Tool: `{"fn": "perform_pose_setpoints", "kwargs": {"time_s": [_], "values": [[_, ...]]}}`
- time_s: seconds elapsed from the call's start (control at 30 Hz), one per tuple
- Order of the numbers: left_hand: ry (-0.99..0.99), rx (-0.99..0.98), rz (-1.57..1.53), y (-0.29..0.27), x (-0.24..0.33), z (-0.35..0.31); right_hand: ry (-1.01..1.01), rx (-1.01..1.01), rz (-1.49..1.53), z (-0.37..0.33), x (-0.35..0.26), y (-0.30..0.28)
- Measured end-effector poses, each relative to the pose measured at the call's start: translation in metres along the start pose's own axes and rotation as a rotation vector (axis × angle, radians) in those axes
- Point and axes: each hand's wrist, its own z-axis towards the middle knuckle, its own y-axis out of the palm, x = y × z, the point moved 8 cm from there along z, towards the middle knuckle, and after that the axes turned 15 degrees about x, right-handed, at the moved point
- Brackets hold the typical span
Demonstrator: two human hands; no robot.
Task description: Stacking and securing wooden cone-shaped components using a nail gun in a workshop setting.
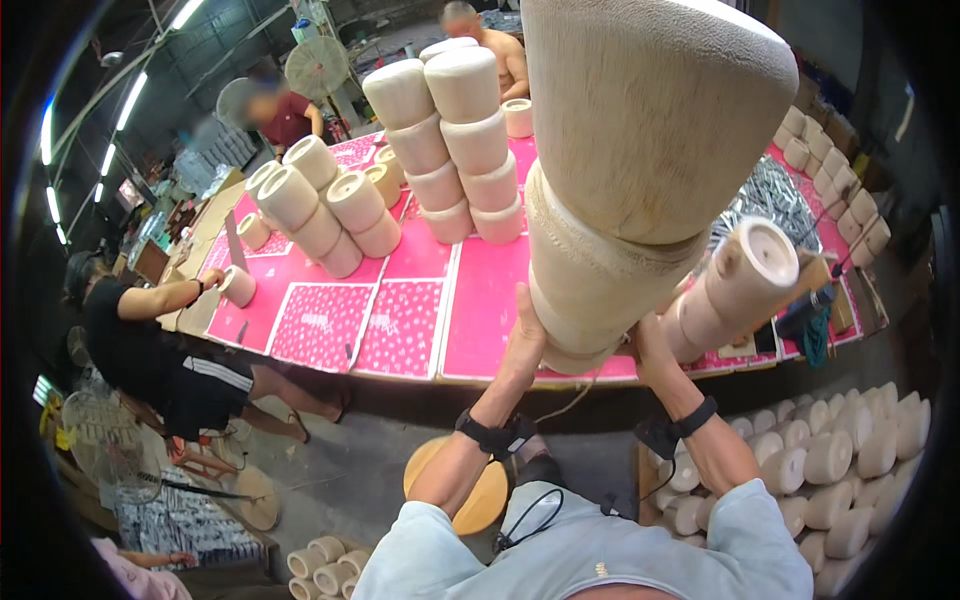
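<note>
A tall stack of pale, rounded wooden blocks (610,265) rises close in front of me, its top block (645,130) filling the upper middle. My left hand (527,335) presses against the stack's left side near the bottom. On the opposite side, my right hand (652,350) grips it low down; the stack hides many of its fingers. Just right of that hand, another column of blocks (765,255) leans in view, a round recess in its end face. I cannot tell whether the held stack touches the table.
More block stacks (440,150) stand on the pink-covered table (490,300). Metal parts (765,200) are heaped at right. Many blocks (830,460) lie low at right. A round stool (480,495) is near my legs. A co-worker in black (130,330) touches a block at left; others are beyond.
</note>
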Motion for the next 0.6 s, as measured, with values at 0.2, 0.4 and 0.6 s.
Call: {"fn": "perform_pose_setpoints", "kwargs": {"time_s": [0.2,0.4,0.6], "values": [[0.021,0.007,0.000,0.000,0.026,0.138,-0.035,0.127,-0.088,0.103,-0.045,0.061],[0.021,0.040,-0.030,0.026,0.026,0.246,-0.103,0.132,-0.088,0.208,-0.081,0.091],[0.181,0.231,-0.093,0.050,0.052,0.324,-0.100,0.307,0.087,0.300,-0.098,0.104]]}}
